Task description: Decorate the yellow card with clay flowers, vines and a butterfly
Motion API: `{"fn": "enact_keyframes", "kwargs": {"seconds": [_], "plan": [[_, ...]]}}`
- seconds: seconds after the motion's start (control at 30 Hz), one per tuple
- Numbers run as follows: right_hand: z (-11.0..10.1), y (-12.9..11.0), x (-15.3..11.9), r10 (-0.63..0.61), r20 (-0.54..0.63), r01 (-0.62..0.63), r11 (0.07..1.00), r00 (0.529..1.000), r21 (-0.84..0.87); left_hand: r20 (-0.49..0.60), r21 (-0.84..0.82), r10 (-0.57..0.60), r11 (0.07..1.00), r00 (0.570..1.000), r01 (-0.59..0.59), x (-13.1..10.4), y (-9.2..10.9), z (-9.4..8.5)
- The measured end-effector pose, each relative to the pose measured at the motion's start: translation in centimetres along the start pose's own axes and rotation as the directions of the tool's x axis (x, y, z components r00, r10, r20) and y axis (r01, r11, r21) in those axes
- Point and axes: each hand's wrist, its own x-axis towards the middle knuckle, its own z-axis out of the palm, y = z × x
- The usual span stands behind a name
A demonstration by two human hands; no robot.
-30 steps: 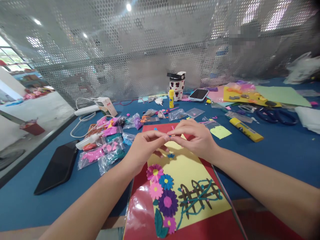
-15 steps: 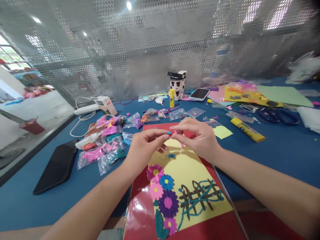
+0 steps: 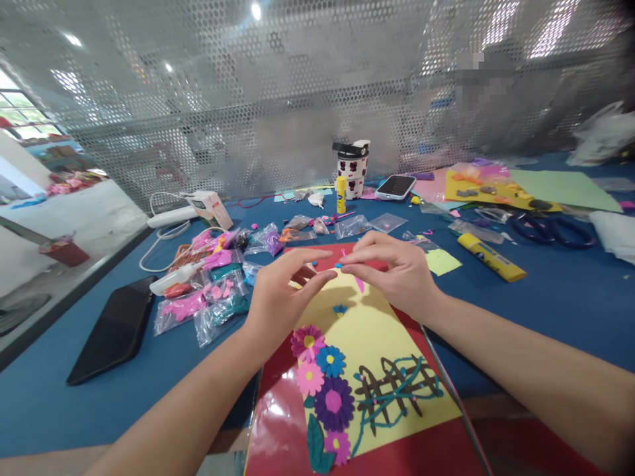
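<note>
My right hand pinches a small blue piece of clay between thumb and fingertips, above the top of a yellow sheet. My left hand is beside it, thumb and fingers apart, with nothing held between them. The sheet lies on a red board. Clay flowers, among them a purple flower, run down its left side, and a brown clay fence with green vines is at lower right. A tiny blue petal shape sits below my hands. A slim pink thing shows partly behind my right fingers.
Bags of coloured clay and a black tablet-like slab lie to the left. Behind stand a glue stick and a patterned cup, near a phone. A yellow tube-like pack and scissors are right.
My left thumb and fingers have parted and come off the blue clay piece, which stays in my right fingertips. The right hand has barely moved.
</note>
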Motion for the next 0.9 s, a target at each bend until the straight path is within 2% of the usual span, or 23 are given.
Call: {"fn": "enact_keyframes", "kwargs": {"seconds": [0.1, 0.2, 0.9], "plan": [[0.15, -0.10, -0.03, 0.021, 0.012, -0.022, 0.995, 1.000, 0.102, -0.028, 0.111, 0.204, 0.973, 0.978, -0.200, -0.13, 0.27, -0.32], [0.30, -0.17, -0.08, 0.024, 0.014, -0.026, 0.989, 1.000, 0.143, -0.010, 0.163, 0.288, 0.945, 0.958, -0.282, -0.20, 0.40, -0.43], [0.14, -0.21, -0.09, -0.009, 0.040, 0.005, 0.996, 0.999, 0.093, 0.003, 0.218, 0.410, 0.890, 0.912, -0.400, -0.07, 0.32, -0.42]]}}
